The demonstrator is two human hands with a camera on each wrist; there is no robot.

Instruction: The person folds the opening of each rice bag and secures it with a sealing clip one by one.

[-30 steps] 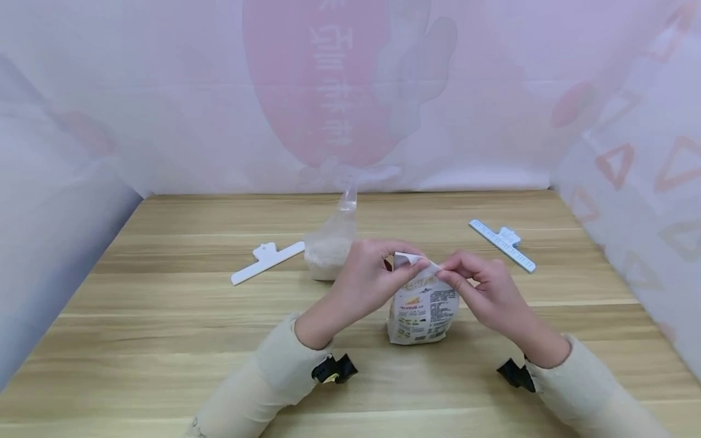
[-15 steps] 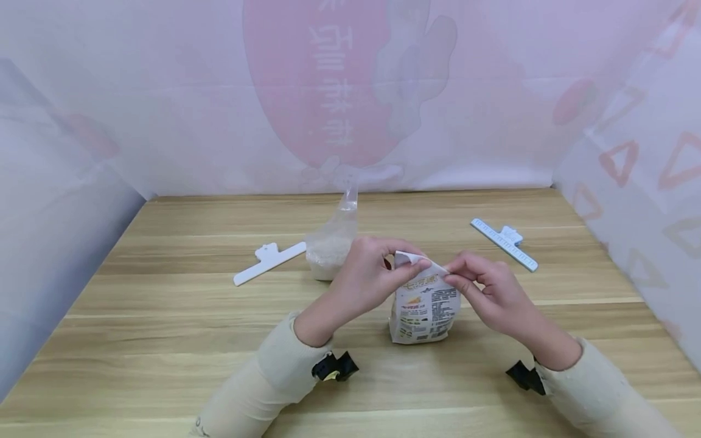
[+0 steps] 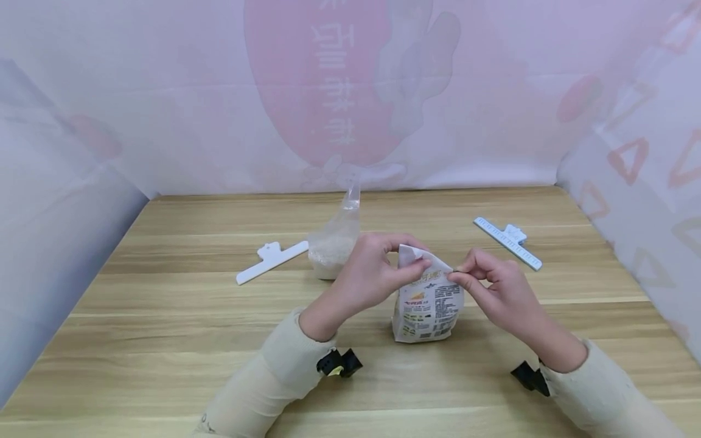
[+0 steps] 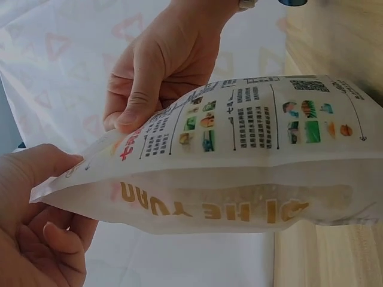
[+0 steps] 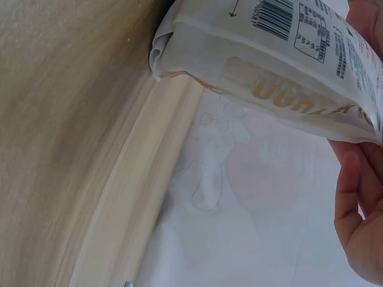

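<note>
A white printed paper-like packet (image 3: pixel 429 313) stands upright on the wooden table, text and small pictures on its front. My left hand (image 3: pixel 369 277) pinches its top left edge, thumb in front and fingers behind. At the top right edge, my right hand (image 3: pixel 501 292) pinches the packet between thumb and forefinger. Gold lettering marks the packet's side panel (image 4: pixel 227 206) in the left wrist view, where both hands hold its top end. A barcode (image 5: pixel 274 19) shows near its lower end in the right wrist view. The packet's contents are hidden.
Behind my left hand stands a clear plastic bag (image 3: pixel 331 252) of pale grains with a twisted upright neck. A white bag clip (image 3: pixel 271 263) lies to its left, a light blue one (image 3: pixel 509 242) at the back right. Printed white sheeting (image 3: pixel 208 134) encloses the table (image 3: pixel 181 340).
The packet's top left corner, folded over before, now stands up straighter. My right hand has shifted slightly to the right, still pinching the top edge. The head view has drifted a little.
</note>
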